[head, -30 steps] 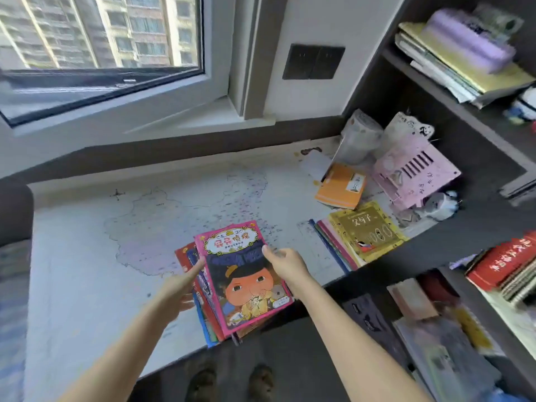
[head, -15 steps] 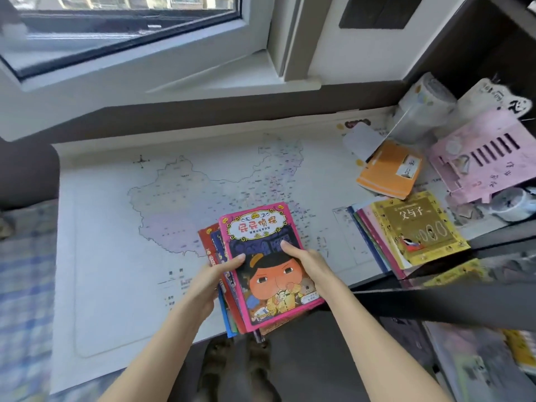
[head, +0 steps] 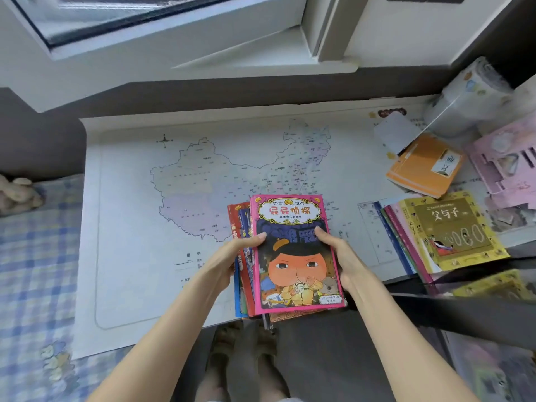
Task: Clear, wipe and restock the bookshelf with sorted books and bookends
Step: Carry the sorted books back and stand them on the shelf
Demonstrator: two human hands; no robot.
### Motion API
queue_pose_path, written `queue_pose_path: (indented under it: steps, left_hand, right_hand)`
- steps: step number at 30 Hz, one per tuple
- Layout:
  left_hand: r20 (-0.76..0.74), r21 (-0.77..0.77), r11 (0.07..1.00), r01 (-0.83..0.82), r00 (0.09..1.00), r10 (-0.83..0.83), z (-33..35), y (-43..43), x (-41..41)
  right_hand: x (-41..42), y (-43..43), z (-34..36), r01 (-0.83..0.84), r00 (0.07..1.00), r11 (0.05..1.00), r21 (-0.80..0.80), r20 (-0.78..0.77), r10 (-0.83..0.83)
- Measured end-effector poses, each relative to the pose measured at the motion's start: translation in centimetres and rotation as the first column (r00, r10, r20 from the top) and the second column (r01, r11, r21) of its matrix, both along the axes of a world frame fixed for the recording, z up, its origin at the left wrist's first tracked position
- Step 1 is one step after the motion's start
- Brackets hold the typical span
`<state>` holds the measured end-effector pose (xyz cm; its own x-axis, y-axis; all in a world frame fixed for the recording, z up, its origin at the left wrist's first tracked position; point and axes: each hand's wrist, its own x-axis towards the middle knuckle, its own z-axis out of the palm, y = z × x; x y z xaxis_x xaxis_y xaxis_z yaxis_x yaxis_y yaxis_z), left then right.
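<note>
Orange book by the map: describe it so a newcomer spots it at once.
Start at the big map mat and go to its far right corner. There, beyond the fanned stack topped by a yellow book, lies the orange book. Only it has a plain orange cover with a small white label.

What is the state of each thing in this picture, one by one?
Book stack: closed, held at both sides.
Left hand: grips the stack's left side.
Right hand: grips the stack's right side.
Yellow book pile: closed, fanned, lying untouched.
Orange book: closed, lying flat.
</note>
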<state>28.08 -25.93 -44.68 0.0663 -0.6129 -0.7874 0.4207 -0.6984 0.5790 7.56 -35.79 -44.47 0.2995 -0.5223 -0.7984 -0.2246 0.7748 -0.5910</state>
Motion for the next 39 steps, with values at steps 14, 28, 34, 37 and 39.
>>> queue_pose_path:
  steps: [14, 28, 34, 37, 39]
  left_hand:
    - [0.002, -0.336, 0.940, -0.063, 0.998, 0.067, 2.0, 3.0, 4.2]
    - [0.437, -0.355, 0.844, 0.401, 0.870, -0.229, 5.6, 4.5, 8.7]
    - [0.072, -0.584, 0.798, 0.150, 0.988, -0.134, 5.9, 5.6, 9.1]
    - [0.064, -0.551, 0.832, -0.067, 0.990, 0.122, 7.5, 5.1, 6.4]
    - [0.053, -0.536, 0.835, -0.126, 0.982, 0.183, 8.0, 4.4, 5.0]
  right_hand:
    - [3.4, 1.1, 2.4, -0.077, 0.964, 0.948, -0.309, 0.220, 0.150]
    - [4.3, 2.2, 6.1, -0.480, 0.813, 0.702, -0.526, 0.035, 0.582]
    - [3.4, 1.4, 6.2, -0.562, 0.742, 0.648, -0.514, 0.032, 0.669]
    - [3.7, 2.7, 5.5, -0.467, 0.806, 0.710, -0.527, 0.076, 0.587]
    - [3.9, 3.5, 4.7, -0.389, 0.857, 0.747, -0.539, 0.085, 0.508]
